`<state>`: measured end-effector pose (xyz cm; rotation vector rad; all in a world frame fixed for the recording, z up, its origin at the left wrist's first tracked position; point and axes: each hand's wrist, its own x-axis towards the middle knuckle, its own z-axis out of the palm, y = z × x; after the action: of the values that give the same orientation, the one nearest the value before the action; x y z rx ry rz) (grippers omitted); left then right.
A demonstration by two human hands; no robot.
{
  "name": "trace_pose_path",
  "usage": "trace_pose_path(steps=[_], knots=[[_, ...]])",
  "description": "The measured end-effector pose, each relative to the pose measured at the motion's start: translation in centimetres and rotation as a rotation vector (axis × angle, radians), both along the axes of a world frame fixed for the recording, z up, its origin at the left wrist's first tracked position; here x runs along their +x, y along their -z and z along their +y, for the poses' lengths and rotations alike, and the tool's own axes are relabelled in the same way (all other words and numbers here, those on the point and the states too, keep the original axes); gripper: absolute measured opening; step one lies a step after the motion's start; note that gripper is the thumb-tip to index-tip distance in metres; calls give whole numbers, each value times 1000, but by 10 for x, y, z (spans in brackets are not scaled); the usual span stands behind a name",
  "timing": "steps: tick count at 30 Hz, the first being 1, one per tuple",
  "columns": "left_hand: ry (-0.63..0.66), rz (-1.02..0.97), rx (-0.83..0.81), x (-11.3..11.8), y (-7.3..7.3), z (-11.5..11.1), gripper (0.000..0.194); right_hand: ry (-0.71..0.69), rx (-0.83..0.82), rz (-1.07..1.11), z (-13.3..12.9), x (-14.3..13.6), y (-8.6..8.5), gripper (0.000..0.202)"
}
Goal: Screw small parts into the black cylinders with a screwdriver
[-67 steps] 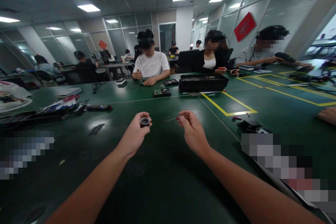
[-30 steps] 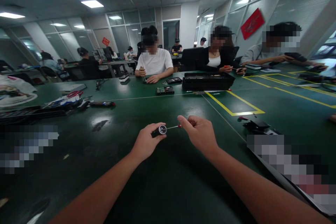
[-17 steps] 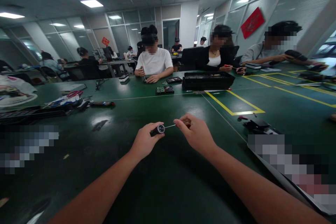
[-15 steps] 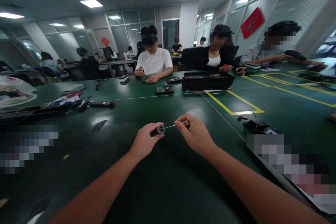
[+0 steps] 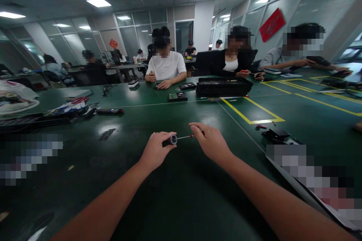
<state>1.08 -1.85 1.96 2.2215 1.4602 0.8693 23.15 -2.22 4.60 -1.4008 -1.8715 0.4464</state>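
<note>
My left hand (image 5: 155, 150) is closed around a short dark cylinder (image 5: 173, 139), whose round open end with a pale rim faces me. In my right hand (image 5: 210, 141) is a screwdriver (image 5: 185, 136); its thin metal shaft points left and its tip reaches the cylinder's open end. A bit of red shows where the shaft meets the handle, and the rest of the handle is hidden by my fingers. Both hands are held above the green table (image 5: 175, 203). What the tip touches inside the cylinder is too small to make out.
A long black housing (image 5: 224, 87) and a green circuit board (image 5: 177, 96) lie across the table. At left are a dark pen-like tool (image 5: 109, 112) and piled tools (image 5: 75, 107); at right, black parts (image 5: 278, 134). Co-workers sit opposite, one a person in white (image 5: 166, 66).
My right hand's fingers have shifted and loosened on the screwdriver, so its red part now shows. The cylinder and my left hand have barely moved.
</note>
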Motion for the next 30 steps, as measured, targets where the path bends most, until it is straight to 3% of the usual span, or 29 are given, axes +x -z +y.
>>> trace_pose_path(steps=[6,9,12,14,21,30], knots=[[5,35,-21,0,0,0,40,-147,13,36,-8,-1,-2,39],[-15,14,-8,-2,1,2,40,-129,-4,29,-6,-1,-2,32],[-11,7,8,-2,2,3,40,-75,-19,17,-2,0,-1,42],[2,16,14,-2,2,2,40,-56,-20,36,-1,0,-1,38],[10,31,-10,-2,4,3,39,-192,22,75,-9,-2,-1,39],[41,41,-45,2,3,1,40,-67,-26,94,-5,-1,0,30]])
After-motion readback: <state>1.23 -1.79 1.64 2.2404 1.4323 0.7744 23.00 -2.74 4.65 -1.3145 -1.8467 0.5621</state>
